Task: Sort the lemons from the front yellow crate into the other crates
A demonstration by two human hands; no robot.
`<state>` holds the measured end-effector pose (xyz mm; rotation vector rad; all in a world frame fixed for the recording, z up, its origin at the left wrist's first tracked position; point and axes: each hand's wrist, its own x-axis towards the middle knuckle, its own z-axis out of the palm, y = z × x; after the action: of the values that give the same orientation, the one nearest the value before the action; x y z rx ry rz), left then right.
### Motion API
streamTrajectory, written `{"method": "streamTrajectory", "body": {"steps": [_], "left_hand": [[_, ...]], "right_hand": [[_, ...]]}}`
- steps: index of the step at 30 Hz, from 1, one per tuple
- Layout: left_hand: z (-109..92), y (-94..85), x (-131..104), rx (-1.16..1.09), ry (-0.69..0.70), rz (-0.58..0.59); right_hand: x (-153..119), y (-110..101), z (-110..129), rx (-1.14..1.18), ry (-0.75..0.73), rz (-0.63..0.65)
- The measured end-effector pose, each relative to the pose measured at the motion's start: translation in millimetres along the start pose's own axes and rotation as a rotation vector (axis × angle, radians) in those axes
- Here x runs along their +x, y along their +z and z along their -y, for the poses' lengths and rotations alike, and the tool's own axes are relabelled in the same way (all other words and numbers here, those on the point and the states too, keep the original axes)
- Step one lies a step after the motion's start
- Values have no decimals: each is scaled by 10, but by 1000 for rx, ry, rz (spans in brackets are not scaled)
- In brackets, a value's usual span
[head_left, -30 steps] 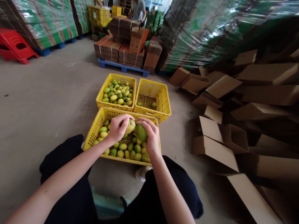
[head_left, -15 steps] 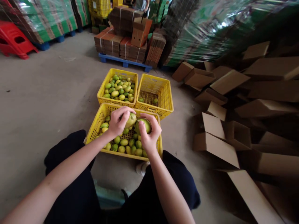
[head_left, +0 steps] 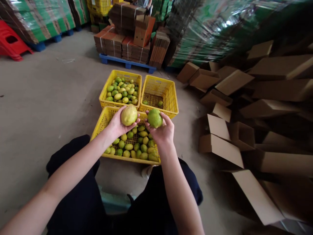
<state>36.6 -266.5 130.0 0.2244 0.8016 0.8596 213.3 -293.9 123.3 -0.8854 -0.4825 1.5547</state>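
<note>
A pale yellow lemon [head_left: 129, 115] rests in my left hand [head_left: 117, 126], palm turned up and fingers curled under it. My right hand [head_left: 165, 131] holds a green lemon [head_left: 155, 118] between thumb and fingers. Both hands are above the near yellow crate [head_left: 97, 125], which has yellow and green lemons on its perforated floor. Behind it at the left, another yellow crate [head_left: 103, 101] is well filled with mixed lemons. Beside that one, a third crate [head_left: 173, 98] holds only a few green ones.
Cardboard boxes [head_left: 226, 150] lie piled on the right. A blue pallet [head_left: 127, 63] with stacked flat cartons stands beyond the crates, near wrapped green stacks [head_left: 207, 36]. A red stool [head_left: 13, 44] is at the far left. Part of a person [head_left: 144, 4] shows at the top.
Both hands have turned palm up, showing the two lemons more fully, and my left hand's lemon is higher and further left. The view has shifted slightly.
</note>
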Motion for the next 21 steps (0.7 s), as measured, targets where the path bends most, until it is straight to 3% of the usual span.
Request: {"method": "streamTrajectory", "body": {"steps": [5,8,11,13,16,21], "left_hand": [[21,-106,9,36,219,139],[88,-89,22,26,326,143],[217,-77,96,54,330,92],[340,-89,181,39,324,10],[531,-114,305,20,318,-79],[657,-99,355,105,385,0]], "right_hand": [[-61,37,-74,-320,-232,51],[-90,95,-176,-545,-417,31],[-88,152,-389,-806,-609,0],[-58,167,-584,-884,-589,-17],[17,143,-823,-880,-436,-90],[48,95,-849,-887,-448,-128]]}}
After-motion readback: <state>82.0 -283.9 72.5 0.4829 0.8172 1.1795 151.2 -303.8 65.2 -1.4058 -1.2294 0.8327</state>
